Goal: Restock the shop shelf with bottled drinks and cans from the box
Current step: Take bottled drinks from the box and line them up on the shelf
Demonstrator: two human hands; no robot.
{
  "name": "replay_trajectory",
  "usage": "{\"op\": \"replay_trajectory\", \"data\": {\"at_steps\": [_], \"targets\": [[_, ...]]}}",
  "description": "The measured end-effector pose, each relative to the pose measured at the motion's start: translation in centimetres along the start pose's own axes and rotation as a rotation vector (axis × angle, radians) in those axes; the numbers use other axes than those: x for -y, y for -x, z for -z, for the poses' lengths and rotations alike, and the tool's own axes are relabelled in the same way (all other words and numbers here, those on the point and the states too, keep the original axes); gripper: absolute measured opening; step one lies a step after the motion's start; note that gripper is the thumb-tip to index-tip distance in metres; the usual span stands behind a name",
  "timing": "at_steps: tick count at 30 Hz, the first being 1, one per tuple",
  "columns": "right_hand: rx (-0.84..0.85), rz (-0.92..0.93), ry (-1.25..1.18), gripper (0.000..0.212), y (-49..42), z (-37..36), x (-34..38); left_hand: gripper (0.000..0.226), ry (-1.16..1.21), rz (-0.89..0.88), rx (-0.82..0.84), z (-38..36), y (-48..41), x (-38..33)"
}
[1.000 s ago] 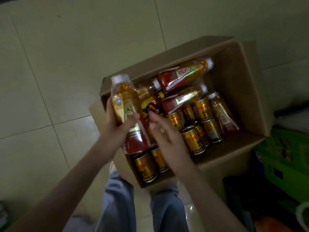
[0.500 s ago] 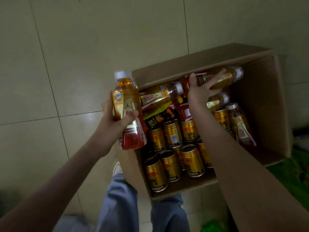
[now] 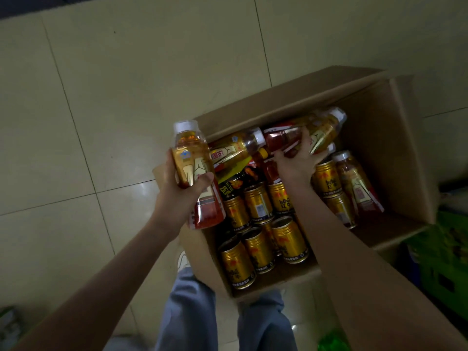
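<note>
- The left hand (image 3: 182,196) is clamped around the middle of an amber bottle (image 3: 195,171), thumb across the front of the label and fingers wrapped behind it.
- This bottle is held clear of the rest, above the near-left edge of the box (image 3: 379,148). Its long axis runs nearly straight up the frame, with the white cap at the top and the red base at the bottom, toward the person.
- The right hand (image 3: 298,160) reaches into the box and curls around a second bottle (image 3: 321,133), which lies along the far wall.
- The second bottle's long axis slants from lower left to upper right, with the white cap at the upper-right end and the red base to the left of the fingers.
- A third bottle (image 3: 235,148) lies on its side just left of it, cap pointing right and nearly meeting the second bottle's base.
- A fourth bottle (image 3: 354,181) lies on the right side of the box, cap toward the far wall and base toward the near-right corner.
- A dark-labelled bottle (image 3: 238,183) sits partly buried between the two hands.
- Gold cans (image 3: 255,249) stand on end, tightly packed, in the near part of the box.
- The box sits open on a pale tiled floor (image 3: 126,72), with a green crate (image 3: 445,262) just beside it on the right.
- Grey-blue trouser legs (image 3: 192,312) show below the box.
</note>
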State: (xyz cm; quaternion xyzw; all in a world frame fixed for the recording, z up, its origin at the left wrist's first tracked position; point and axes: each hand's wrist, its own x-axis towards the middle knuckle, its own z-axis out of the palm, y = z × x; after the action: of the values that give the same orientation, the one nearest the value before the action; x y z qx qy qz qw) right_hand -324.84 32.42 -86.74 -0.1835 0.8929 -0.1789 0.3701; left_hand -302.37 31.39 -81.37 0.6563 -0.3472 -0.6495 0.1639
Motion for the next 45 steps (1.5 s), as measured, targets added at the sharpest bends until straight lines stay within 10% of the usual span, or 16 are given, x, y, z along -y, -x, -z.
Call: {"op": "replay_trajectory", "data": {"at_steps": [8, 17, 32, 45], "targets": [[0.09, 0.225, -0.08, 0.088, 15.0, 11.1, 0.2, 0.048, -0.015, -0.008, 0.063, -0.8, 10.8, -8.4], [0.082, 0.536, -0.385, 0.087, 35.8, 32.7, 10.9, 0.074, -0.013, -0.246, 0.187, -0.8, 34.2, -25.2], [-0.654, 0.989, -0.284, 0.085, 69.2, 58.4, 6.6, 0.085, -0.233, -0.953, 0.778, -7.0, 69.0, -39.1], [-1.228, 1.071, -0.193, 0.107, 90.9, 72.9, -10.0, 0.092, -0.193, -1.332, 1.193, -15.7, 98.0, -33.7]]}}
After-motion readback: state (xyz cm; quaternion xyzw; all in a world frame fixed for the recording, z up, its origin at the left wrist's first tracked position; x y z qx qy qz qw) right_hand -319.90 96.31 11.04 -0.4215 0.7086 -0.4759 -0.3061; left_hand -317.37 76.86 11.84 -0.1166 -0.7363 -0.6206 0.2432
